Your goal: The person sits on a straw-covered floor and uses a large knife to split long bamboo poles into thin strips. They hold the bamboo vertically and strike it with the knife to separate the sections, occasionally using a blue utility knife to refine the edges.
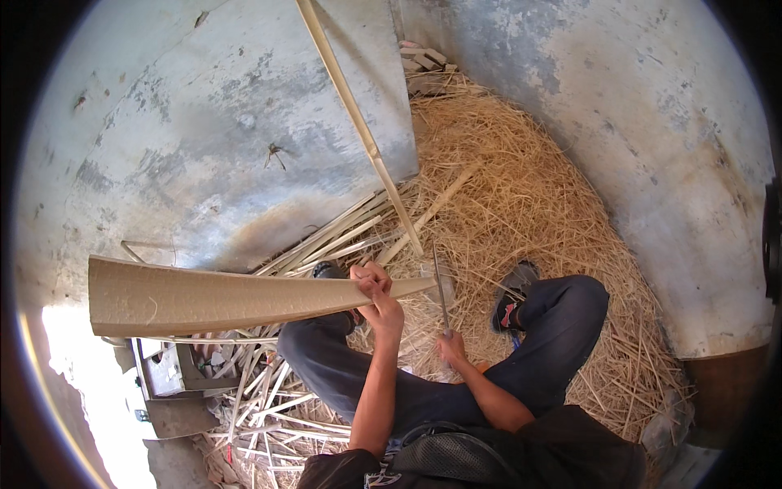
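My left hand [377, 293] is closed around a long pale bamboo strip [220, 301]. One end of the strip looks broad at the far left, and its narrow end reaches right, to the blade of a long thin knife [441, 285]. The knife's handle sits in my right hand [450, 349], closed in front of my lap. Blade and strip meet above a pale block [444, 273] between my feet, mostly hidden by them. Whether the edge has entered the bamboo is too small to tell.
A bamboo pole [358, 114] slants down from the top toward the block. Shavings [521, 171] cover the floor, heaped at the back right. Several loose strips [326, 236] lie along the left wall [195, 147]. An open box [195, 371] with scraps stands at the lower left.
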Available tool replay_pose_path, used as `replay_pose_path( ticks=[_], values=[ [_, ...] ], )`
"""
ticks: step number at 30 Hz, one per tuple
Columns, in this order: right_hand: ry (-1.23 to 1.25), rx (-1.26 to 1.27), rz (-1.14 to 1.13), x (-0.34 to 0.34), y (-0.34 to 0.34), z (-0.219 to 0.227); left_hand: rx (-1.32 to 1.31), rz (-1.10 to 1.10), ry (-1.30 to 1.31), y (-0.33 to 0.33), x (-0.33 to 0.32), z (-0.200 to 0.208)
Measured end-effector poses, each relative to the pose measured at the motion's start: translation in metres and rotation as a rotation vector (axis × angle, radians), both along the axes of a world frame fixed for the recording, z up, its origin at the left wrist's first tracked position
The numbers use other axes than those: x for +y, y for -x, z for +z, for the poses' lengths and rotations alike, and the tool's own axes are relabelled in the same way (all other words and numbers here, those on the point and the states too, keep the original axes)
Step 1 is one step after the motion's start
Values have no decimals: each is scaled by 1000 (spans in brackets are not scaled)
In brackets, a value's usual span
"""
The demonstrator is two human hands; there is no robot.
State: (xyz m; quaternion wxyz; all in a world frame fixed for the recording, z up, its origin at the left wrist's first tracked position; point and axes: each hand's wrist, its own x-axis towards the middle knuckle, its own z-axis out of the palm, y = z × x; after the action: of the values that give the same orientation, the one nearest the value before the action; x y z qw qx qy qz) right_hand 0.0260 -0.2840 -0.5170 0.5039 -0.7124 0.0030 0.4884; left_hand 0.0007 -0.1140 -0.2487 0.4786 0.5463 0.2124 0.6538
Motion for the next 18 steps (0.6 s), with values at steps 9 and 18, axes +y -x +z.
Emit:
replay_pose_path(
  ticks=[9, 18],
  values=[
    [124, 26, -68, -14, 8, -84, -18, -36, -52, -4, 5, -4],
    [-113, -59, -52, 8, -3, -65, -26, -261, 16, 8, 16, -10]
  ],
)
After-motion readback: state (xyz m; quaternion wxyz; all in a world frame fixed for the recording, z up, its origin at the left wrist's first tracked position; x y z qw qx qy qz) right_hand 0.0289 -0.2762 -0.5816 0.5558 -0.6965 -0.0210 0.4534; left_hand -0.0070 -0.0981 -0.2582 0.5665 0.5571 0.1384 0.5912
